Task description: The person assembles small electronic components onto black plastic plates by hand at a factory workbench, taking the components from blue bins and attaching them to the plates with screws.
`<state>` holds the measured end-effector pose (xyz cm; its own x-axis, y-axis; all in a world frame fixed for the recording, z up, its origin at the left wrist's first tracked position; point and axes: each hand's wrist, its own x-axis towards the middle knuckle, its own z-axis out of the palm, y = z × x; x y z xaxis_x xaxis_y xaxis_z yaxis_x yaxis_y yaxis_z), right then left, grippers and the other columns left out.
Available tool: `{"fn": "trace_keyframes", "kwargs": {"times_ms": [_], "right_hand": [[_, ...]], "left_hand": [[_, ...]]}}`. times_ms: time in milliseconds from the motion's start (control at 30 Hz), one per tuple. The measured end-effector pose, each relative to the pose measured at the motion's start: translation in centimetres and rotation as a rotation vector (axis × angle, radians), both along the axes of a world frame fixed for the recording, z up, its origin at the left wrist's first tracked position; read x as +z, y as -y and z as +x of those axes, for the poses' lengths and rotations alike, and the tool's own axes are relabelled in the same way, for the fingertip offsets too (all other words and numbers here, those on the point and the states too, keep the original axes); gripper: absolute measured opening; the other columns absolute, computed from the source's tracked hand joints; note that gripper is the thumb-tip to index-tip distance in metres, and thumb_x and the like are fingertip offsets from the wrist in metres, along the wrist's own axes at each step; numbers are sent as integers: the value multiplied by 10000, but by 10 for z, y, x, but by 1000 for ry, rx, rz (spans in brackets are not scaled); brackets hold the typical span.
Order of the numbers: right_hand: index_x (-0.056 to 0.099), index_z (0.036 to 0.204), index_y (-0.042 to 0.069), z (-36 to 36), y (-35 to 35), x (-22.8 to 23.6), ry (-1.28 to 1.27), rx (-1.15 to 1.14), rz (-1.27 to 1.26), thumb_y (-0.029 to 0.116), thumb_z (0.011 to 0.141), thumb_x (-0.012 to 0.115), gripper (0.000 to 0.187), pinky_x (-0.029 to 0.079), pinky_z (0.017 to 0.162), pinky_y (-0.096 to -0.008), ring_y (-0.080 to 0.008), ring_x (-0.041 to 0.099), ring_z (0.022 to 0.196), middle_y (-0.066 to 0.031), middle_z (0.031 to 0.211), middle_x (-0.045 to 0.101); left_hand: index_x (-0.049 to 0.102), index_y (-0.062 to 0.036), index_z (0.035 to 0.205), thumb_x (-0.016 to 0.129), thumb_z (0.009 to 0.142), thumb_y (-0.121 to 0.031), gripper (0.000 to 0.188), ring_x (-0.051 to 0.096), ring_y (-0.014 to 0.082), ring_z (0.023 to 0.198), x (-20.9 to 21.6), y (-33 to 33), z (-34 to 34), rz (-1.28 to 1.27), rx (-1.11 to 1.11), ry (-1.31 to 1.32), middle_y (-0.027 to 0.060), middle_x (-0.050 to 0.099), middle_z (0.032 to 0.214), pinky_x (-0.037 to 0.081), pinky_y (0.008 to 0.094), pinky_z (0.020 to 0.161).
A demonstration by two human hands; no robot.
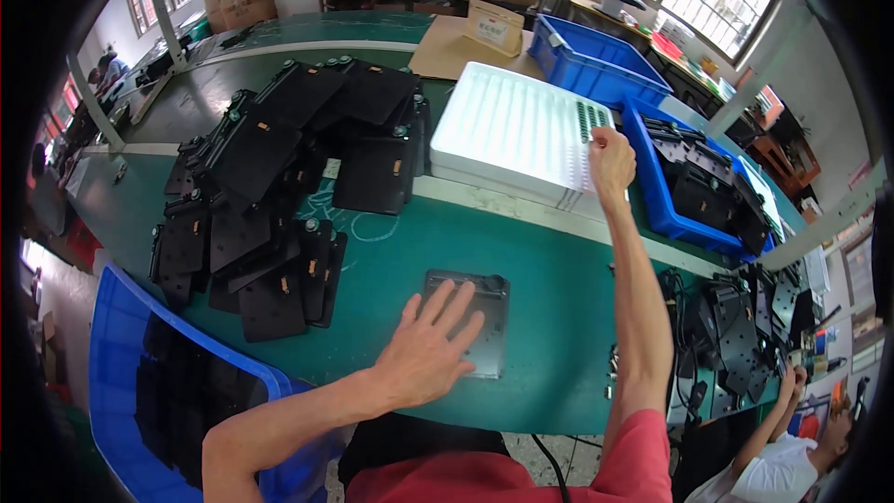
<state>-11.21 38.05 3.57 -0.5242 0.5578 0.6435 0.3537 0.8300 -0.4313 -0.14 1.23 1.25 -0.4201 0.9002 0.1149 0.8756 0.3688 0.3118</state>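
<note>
My left hand point(430, 340) rests with fingers spread over a flat rectangular plate point(491, 335) on the green table. The plate looks grey and shiny, with a dark round piece at its far right corner; my fingers cover part of it. Stretched forward, my right hand point(612, 166) has its fingers pinched together at the right side of a white ribbed tray point(521, 121). Rows of small dark green round parts point(589, 117) lie in the tray's far right grooves, beside those fingertips. What the pinch holds, if anything, is too small to make out.
Stacked black plates point(256, 158) with small round fittings spread across the left of the table point(391, 251). A blue bin point(107, 354) of black parts stands lower left, another blue bin point(656, 196) at right. Black brackets and cables point(731, 335) lie near a co-worker point(782, 456) at lower right.
</note>
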Motion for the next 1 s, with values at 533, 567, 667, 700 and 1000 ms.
{"fn": "trace_keyframes", "kwargs": {"times_ms": [533, 567, 667, 700, 1000], "right_hand": [[651, 877, 125, -53, -57, -16, 373, 149, 200, 55, 771, 624, 130, 512, 712, -456, -352, 651, 851, -106, 937, 650], [650, 879, 122, -54, -58, -15, 403, 145, 173, 47, 769, 622, 136, 511, 712, -459, -351, 652, 850, -106, 940, 652], [657, 880, 100, -55, -62, -18, 361, 163, 127, 50, 760, 643, 131, 515, 733, -453, -345, 661, 868, -111, 939, 672], [657, 880, 100, -54, -61, -16, 365, 159, 126, 50, 760, 643, 131, 515, 733, -453, -345, 661, 868, -111, 939, 672], [702, 927, 65, -52, -89, 1, 172, 282, -260, 147, 716, 747, 231, 514, 753, -358, -250, 687, 804, -98, 862, 723]], "left_hand": [[503, -19, 1318, 731, 796, -322, 645, 265, 434, 1382, 5, 3, -1, -32, 11, 28, 252, 263, 1505, 345, 615, 1020], [503, -19, 1318, 731, 796, -322, 645, 265, 434, 1382, 5, 3, -1, -32, 12, 30, 252, 263, 1505, 345, 615, 1020], [503, -20, 1318, 732, 794, -322, 647, 266, 436, 1381, 5, 3, -1, -32, 10, 27, 253, 263, 1504, 344, 617, 1020], [503, -20, 1317, 734, 792, -322, 648, 268, 437, 1380, 5, 4, -2, -35, 17, 29, 252, 262, 1505, 344, 619, 1018], [505, -18, 1305, 736, 789, -312, 638, 263, 441, 1377, 6, 0, 0, -34, 1, 27, 249, 257, 1504, 342, 628, 1014]]}}
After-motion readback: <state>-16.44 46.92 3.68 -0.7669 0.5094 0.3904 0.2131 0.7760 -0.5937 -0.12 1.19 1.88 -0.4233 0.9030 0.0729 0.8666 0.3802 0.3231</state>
